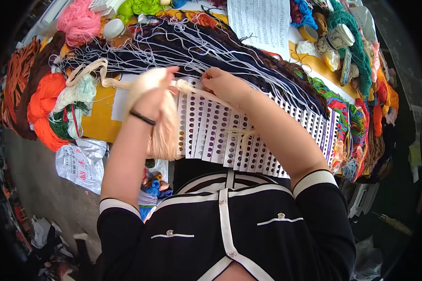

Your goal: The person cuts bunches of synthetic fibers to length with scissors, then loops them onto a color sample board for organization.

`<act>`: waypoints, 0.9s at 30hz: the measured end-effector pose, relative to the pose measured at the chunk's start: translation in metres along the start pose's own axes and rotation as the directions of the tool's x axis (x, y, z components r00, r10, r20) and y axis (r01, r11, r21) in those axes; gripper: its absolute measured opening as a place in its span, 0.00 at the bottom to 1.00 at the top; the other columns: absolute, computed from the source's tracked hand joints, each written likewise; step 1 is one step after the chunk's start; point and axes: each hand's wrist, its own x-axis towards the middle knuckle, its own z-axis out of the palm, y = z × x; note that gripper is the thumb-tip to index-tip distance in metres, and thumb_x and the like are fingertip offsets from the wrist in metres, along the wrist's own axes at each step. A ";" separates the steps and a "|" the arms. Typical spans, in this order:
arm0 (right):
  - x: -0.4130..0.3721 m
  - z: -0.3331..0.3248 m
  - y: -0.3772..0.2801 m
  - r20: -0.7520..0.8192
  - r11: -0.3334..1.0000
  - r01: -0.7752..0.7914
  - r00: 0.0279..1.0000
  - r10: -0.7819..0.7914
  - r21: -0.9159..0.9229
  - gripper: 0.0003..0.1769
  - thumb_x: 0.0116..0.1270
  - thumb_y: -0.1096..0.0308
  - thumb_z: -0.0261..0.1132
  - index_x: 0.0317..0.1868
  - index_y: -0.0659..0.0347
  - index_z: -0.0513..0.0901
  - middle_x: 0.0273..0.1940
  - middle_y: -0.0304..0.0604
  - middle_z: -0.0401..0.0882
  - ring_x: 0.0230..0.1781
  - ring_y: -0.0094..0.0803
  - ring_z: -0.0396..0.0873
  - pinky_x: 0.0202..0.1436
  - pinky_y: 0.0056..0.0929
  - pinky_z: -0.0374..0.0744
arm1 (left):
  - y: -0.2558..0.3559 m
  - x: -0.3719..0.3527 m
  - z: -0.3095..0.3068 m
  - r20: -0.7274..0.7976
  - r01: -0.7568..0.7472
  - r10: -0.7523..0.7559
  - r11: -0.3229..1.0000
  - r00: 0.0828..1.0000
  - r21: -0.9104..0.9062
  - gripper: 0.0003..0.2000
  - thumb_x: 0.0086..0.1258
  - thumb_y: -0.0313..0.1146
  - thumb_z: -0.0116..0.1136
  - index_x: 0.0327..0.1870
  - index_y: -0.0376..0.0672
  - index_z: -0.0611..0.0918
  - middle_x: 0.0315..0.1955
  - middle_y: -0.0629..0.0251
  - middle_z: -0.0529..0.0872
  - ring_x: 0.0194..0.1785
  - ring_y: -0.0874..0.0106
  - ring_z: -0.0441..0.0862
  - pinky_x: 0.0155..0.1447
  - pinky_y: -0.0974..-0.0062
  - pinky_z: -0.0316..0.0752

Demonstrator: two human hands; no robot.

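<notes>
My left hand [152,96] is wrapped in a cream thread bundle [164,136] that hangs down past the wrist; motion blurs its fingers. A strand of cream thread runs right from it toward my right forearm. My right hand [216,83] has its fingertips pinched together at the upper edge of the punched cards; what they hold is too small to make out. White cards with rows of holes [220,133] lie overlapped under both hands. A small tuft of cream thread [241,133] rests on them. Dark and pale lavender threads [183,47] spread just beyond the cards.
Orange skeins [49,110] and pink yarn [79,23] lie at the left, near a white-lidded jar [115,30]. A printed sheet [260,28] and a tub [335,38] are at the back. Multicoloured skeins [354,124] line the right edge.
</notes>
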 end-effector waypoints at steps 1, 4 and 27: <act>-0.007 -0.003 -0.012 0.007 0.996 -0.033 0.999 0.033 -0.087 0.13 0.66 0.64 0.55 0.47 0.61 0.76 0.37 0.40 0.80 0.37 0.28 0.77 0.44 0.25 0.74 | 0.012 -0.004 -0.008 -0.038 0.098 -0.104 0.986 0.994 -0.138 0.17 0.70 0.41 0.53 0.55 0.45 0.77 0.29 0.73 0.79 0.29 0.81 0.75 0.36 0.83 0.73; -0.007 0.000 -0.011 -0.038 0.976 -0.048 0.998 0.041 -0.210 0.15 0.64 0.61 0.56 0.48 0.60 0.76 0.40 0.43 0.80 0.41 0.32 0.77 0.47 0.28 0.73 | 0.029 -0.010 -0.034 0.027 0.284 -0.300 0.869 0.954 -0.404 0.17 0.69 0.39 0.56 0.56 0.44 0.76 0.24 0.75 0.73 0.26 0.84 0.73 0.31 0.89 0.71; -0.019 0.018 -0.003 -0.116 0.966 0.177 0.973 -0.201 -0.189 0.10 0.64 0.72 0.53 0.44 0.65 0.73 0.32 0.43 0.81 0.33 0.30 0.78 0.39 0.27 0.75 | 0.107 -0.069 -0.098 -0.229 -0.040 -0.023 0.963 0.973 -0.267 0.22 0.69 0.34 0.51 0.61 0.35 0.68 0.52 0.56 0.77 0.51 0.65 0.78 0.51 0.72 0.76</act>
